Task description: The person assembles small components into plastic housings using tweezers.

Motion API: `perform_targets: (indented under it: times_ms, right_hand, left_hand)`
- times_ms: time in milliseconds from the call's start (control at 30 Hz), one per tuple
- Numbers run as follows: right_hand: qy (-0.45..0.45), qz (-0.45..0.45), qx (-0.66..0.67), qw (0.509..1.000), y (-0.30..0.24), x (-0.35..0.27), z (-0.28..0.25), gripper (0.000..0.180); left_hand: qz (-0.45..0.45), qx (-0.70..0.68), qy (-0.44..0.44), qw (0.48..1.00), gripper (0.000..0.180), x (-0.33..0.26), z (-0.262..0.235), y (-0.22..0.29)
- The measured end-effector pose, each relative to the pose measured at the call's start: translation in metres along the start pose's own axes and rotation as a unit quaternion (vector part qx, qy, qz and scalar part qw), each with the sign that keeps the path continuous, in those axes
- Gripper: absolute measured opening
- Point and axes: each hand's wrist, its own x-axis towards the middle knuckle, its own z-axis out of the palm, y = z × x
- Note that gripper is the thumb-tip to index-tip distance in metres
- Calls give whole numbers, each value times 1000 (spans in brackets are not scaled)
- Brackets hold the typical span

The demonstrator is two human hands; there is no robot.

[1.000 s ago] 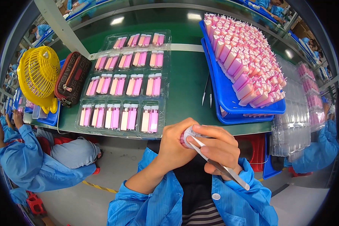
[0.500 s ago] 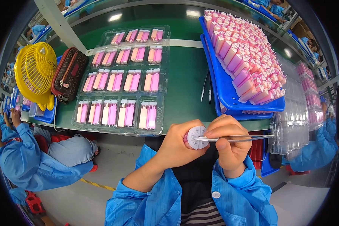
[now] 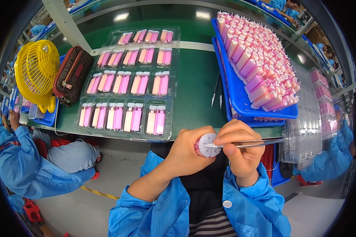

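My left hand point(image 3: 184, 152) is wrapped round a pink piece whose round white end point(image 3: 209, 151) faces up, divided into wedges with small dark marks. Most of its body is hidden by the fingers. In my right hand point(image 3: 243, 156) a pair of metal tweezers point(image 3: 265, 141) is pinched, and its pale tip rests at the middle of the white end. Beyond the hands lies a clear plastic tray point(image 3: 167, 118) with rows of pink-and-peach rectangular pieces point(image 3: 132, 118) in its pockets.
Stacked blue trays point(image 3: 241, 112) at the right carry a dense mass of pink wedge-shaped pieces point(image 3: 261, 63). Other tweezers point(image 3: 214, 94) lie beside them. A yellow fan point(image 3: 37, 75) and dark pouch point(image 3: 73, 75) stand left. Clear empty trays point(image 3: 302, 130) are stacked right; a co-worker sits left.
The tweezers are tilted slightly differently, with their tip still at the white end. Both hands keep their grips, and the whole view has shifted a little.
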Motion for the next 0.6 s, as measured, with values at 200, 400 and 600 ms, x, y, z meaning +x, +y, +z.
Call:
perform_targets:
  times_ms: [200, 400, 600]
  right_hand:
    - [-29, -13, -46, 998, -4, 4, 0, 9]
    - [-78, -11, -112, 991, -4, 4, -1, 11]
    - [77, 6, 116, 990, 8, -9, 10, 42]
  left_hand:
    - [-9, 21, 21, 1000, 25, 0, 1, 1]
    - [1, 74, 56, 996, 22, 1, 2, -7]
    - [16, 63, 57, 996, 25, 6, 3, -5]
